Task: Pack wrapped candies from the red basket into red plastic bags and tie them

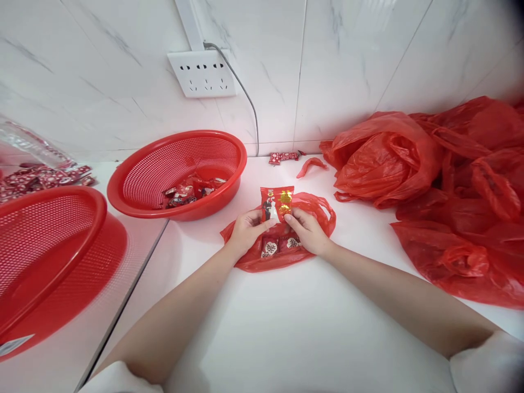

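Observation:
Between my two hands a small red packet (277, 203) is held upright, printed with a couple in wedding dress and gold lettering. My left hand (248, 232) pinches its left lower edge, and my right hand (305, 228) pinches the right one. Beneath them a red plastic bag (262, 265) lies spread flat on the white table, its handles toward the back right. On the bag rest dark red wrapped packets (270, 248) with pale labels and black characters, partly hidden by my hands.
Behind my left hand stands a red mesh basket (135, 204) with several packets inside. Another red basket (96, 218) sits at the left, near a pile of wrapped packets (36, 180). Red plastic bags (388, 158) heap at the right. A socket panel (202, 73) is on the tiled wall.

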`<state>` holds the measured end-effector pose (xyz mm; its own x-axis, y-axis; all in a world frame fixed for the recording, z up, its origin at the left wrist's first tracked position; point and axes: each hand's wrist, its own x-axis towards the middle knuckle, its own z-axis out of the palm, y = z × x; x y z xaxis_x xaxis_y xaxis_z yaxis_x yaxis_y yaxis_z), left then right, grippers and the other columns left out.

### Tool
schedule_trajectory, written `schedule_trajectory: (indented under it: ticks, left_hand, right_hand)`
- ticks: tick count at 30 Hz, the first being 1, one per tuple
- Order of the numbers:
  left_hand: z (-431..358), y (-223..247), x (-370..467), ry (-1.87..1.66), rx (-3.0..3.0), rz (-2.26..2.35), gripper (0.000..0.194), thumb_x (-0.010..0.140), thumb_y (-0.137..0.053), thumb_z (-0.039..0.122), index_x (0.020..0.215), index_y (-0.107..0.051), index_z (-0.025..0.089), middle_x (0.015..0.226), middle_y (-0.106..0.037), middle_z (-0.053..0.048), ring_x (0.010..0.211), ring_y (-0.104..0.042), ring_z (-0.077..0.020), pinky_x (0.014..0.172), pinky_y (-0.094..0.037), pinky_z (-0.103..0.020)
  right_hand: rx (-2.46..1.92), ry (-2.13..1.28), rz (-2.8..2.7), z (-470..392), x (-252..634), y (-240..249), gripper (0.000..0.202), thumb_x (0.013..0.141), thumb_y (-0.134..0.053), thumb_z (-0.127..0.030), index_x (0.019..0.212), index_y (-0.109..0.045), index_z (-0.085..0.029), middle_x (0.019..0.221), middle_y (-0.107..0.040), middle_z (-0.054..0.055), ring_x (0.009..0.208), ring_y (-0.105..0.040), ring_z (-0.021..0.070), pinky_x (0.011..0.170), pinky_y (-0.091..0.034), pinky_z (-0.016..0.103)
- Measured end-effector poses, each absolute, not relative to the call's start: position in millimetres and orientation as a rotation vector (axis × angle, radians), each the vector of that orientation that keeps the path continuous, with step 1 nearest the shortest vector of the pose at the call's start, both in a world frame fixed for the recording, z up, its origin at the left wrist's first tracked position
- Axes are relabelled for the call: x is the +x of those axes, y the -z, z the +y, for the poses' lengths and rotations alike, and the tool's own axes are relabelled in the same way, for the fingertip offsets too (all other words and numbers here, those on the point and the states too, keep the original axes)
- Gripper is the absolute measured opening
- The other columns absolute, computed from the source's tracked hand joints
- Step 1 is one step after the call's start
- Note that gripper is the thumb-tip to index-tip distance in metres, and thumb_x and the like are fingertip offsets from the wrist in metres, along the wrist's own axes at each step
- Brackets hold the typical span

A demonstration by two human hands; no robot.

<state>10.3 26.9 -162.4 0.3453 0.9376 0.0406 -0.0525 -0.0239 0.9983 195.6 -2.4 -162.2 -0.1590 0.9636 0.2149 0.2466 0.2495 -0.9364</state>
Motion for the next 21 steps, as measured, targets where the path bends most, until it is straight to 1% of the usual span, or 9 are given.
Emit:
schedule_trajectory:
  ticks: [2, 4, 8, 12, 14, 17, 19, 21]
  left_hand:
    - [26.8, 161.6, 11.3, -1.007, 1.349, 0.893, 0.036, 0.068, -0.079, 0.037, 0.097, -0.073, 0.017, 0.099, -0.074, -0.006, 0.091, -0.067, -0.0228, 0.086, -0.052, -0.037]
    - [26.4, 159.5, 11.6, -1.013, 1.365, 0.882, 0.036, 0.067, -0.079, 0.039, 0.095, -0.073, 0.018, 0.097, -0.074, -0.006, 0.087, -0.067, -0.0212, 0.082, -0.051, -0.034]
    - [25.0, 154.0, 10.0, -1.025, 1.413, 0.927, 0.026, 0.077, -0.069, 0.043, 0.085, -0.073, 0.018, 0.082, -0.072, -0.002, 0.067, -0.059, -0.0136, 0.07, -0.049, -0.028]
    - [25.5, 153.2, 8.6, -1.014, 1.482, 0.926, 0.023, 0.081, -0.066, 0.041, 0.08, -0.072, 0.018, 0.075, -0.068, 0.001, 0.067, -0.057, -0.0124, 0.068, -0.046, -0.025]
    - [26.5, 154.1, 8.5, -1.0, 1.53, 0.936, 0.026, 0.079, -0.067, 0.042, 0.073, -0.07, 0.017, 0.068, -0.066, 0.001, 0.063, -0.056, -0.0123, 0.064, -0.045, -0.025]
    - [27.1, 154.9, 9.1, -0.944, 1.634, 0.995, 0.029, 0.075, -0.071, 0.043, 0.063, -0.068, 0.017, 0.056, -0.063, 0.001, 0.054, -0.054, -0.012, 0.057, -0.044, -0.025]
    - [25.7, 154.9, 10.3, -0.914, 1.643, 1.031, 0.033, 0.075, -0.07, 0.046, 0.062, -0.07, 0.016, 0.055, -0.065, -0.001, 0.051, -0.055, -0.0131, 0.055, -0.045, -0.026]
    - [23.5, 154.1, 11.9, -0.917, 1.604, 1.046, 0.041, 0.08, -0.063, 0.052, 0.064, -0.072, 0.015, 0.058, -0.069, -0.005, 0.051, -0.058, -0.0146, 0.055, -0.046, -0.027]
  right_hand:
    - [-1.132, -0.958, -1.59, -3.8, 194.7, 162.7, 0.036, 0.093, -0.044, -0.051, 0.074, -0.05, -0.021, 0.069, -0.056, 0.0, 0.065, -0.053, 0.0161, 0.061, -0.045, 0.03]
    - [-1.116, -0.926, -1.574, -5.4, 194.2, 162.7, 0.035, 0.094, -0.043, -0.05, 0.075, -0.05, -0.022, 0.069, -0.056, 0.001, 0.065, -0.053, 0.0165, 0.062, -0.044, 0.031]
    - [-1.135, -0.893, -1.528, -6.1, 194.9, 162.7, 0.036, 0.094, -0.043, -0.05, 0.072, -0.049, -0.023, 0.066, -0.057, 0.001, 0.062, -0.053, 0.0169, 0.06, -0.042, 0.031]
    - [-1.143, -0.934, -1.493, -3.4, 197.2, 164.0, 0.036, 0.094, -0.043, -0.05, 0.073, -0.05, -0.022, 0.067, -0.058, 0.001, 0.064, -0.054, 0.017, 0.062, -0.043, 0.031]
    - [-1.114, -0.969, -1.477, -2.2, 197.4, 164.5, 0.033, 0.094, -0.044, -0.05, 0.08, -0.054, -0.021, 0.073, -0.061, 0.001, 0.069, -0.056, 0.0175, 0.065, -0.045, 0.031]
    - [-1.049, -0.966, -1.462, -1.9, 195.1, 164.9, 0.028, 0.091, -0.05, -0.047, 0.095, -0.059, -0.021, 0.092, -0.065, 0.003, 0.085, -0.061, 0.02, 0.079, -0.049, 0.033]
    - [-1.017, -0.938, -1.44, -2.2, 192.5, 165.1, 0.027, 0.09, -0.052, -0.045, 0.103, -0.059, -0.021, 0.102, -0.066, 0.005, 0.096, -0.061, 0.0214, 0.088, -0.048, 0.035]
    - [-1.007, -0.925, -1.405, -1.7, 191.0, 164.0, 0.027, 0.09, -0.053, -0.044, 0.104, -0.058, -0.022, 0.103, -0.066, 0.005, 0.096, -0.062, 0.0218, 0.088, -0.049, 0.036]
